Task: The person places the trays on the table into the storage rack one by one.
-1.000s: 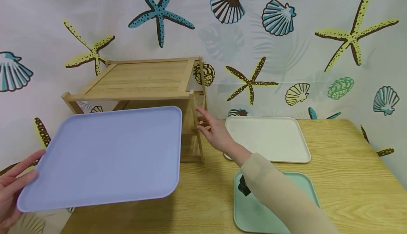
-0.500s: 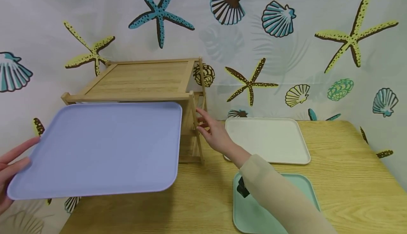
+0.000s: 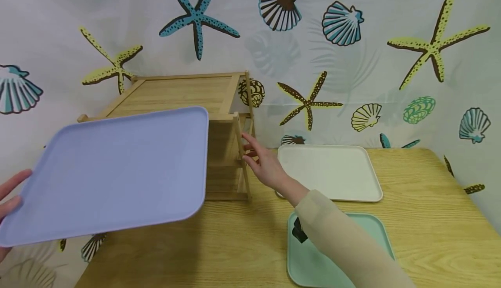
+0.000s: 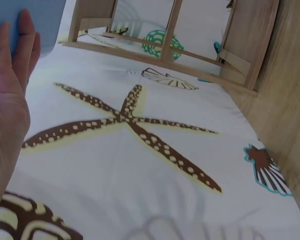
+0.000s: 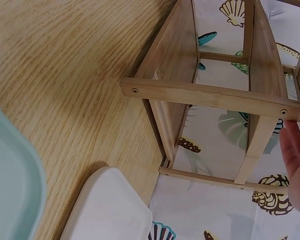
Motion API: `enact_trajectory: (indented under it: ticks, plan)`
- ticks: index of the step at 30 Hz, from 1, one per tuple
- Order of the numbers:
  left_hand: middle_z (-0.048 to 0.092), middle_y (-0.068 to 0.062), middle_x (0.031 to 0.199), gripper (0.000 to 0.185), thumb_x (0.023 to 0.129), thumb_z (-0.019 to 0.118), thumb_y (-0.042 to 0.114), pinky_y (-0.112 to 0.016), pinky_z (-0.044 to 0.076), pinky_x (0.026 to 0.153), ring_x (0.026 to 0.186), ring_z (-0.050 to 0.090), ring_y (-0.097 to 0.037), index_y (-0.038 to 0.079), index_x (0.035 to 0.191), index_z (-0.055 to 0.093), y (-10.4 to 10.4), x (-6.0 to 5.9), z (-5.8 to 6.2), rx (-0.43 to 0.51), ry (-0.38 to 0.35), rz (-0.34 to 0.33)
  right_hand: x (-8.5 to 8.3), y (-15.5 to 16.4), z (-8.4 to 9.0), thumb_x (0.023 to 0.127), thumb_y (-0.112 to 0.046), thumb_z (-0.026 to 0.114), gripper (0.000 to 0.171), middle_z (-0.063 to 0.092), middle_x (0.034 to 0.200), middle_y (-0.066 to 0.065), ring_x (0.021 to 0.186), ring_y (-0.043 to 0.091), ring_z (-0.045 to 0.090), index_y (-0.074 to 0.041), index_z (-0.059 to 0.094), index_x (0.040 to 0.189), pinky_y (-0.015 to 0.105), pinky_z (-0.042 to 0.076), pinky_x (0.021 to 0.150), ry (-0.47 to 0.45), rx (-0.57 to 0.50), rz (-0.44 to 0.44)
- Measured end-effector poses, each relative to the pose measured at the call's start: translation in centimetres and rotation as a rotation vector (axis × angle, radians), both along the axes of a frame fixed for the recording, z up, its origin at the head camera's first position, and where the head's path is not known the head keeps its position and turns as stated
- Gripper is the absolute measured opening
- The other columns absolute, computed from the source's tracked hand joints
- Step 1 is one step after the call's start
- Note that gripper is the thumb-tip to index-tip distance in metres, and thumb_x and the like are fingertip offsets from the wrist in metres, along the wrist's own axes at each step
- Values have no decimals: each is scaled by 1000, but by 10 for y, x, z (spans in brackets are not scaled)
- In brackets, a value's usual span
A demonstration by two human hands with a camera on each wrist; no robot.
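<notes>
Blue tray (image 3: 113, 170) up in the air at about 9 o'clock, tilted, left edge pinched by the left hand (image 3: 9, 205), fingers on top, thumb side hidden underneath. Overlaps the front of the rack (image 3: 188, 101) in the head view, but not on any shelf; touching the rack or just in front of it, cannot tell. Left wrist view shows only fingers lying flat along the tray's edge (image 4: 20, 30), so grip looks light.

Right hand (image 3: 262, 162) at the centre, fingers spread and mostly straight, resting against the rack's front-right post, holding nothing. Looks like steadying the frame. Right wrist view backs that up: fingertips (image 5: 295, 150) just at the side rail.

Progress, as a guess: barely started. Rack top bare, lower shelves look bare as far as visible. White tray (image 3: 328, 170) lying flat on the tabletop (image 3: 430, 218) at 3 o'clock, just right of the rack. Green tray (image 3: 336, 253) flat at 5 o'clock, partly under the sleeve (image 3: 344, 240). So one tray in hand, two more lying untouched, none stowed.

Brands or writing: none readable anywhere. Trays plain, rack plain bamboo with small screws. Only print around is the starfish-and-shell backdrop (image 3: 352, 61).
</notes>
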State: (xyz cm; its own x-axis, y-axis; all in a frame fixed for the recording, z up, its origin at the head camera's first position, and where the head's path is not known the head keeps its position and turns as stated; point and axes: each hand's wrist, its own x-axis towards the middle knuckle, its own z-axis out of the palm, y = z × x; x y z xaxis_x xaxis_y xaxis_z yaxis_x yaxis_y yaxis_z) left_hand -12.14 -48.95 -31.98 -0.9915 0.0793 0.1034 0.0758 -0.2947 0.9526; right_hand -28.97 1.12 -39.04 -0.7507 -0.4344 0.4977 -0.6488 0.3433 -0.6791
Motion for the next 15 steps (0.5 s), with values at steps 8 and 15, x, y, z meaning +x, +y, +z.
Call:
enact_trajectory:
  ticks: [8,15]
  plan:
    - [63,-2,127,54,104,31,-3,-34,56,63,98,68,-33,26,147,44,3,-23,3,271,40,-32,-3,0,-2,99,-6,55,59,58,124,19,104,30,63,-10,29,151,38,54,79,-9,-26,10]
    - [61,-9,130,49,103,28,-7,-38,56,71,102,66,-35,9,145,46,21,-44,8,347,170,-59,-2,1,-1,99,-7,55,59,59,123,18,105,29,63,-11,29,151,37,54,79,-15,-15,11]
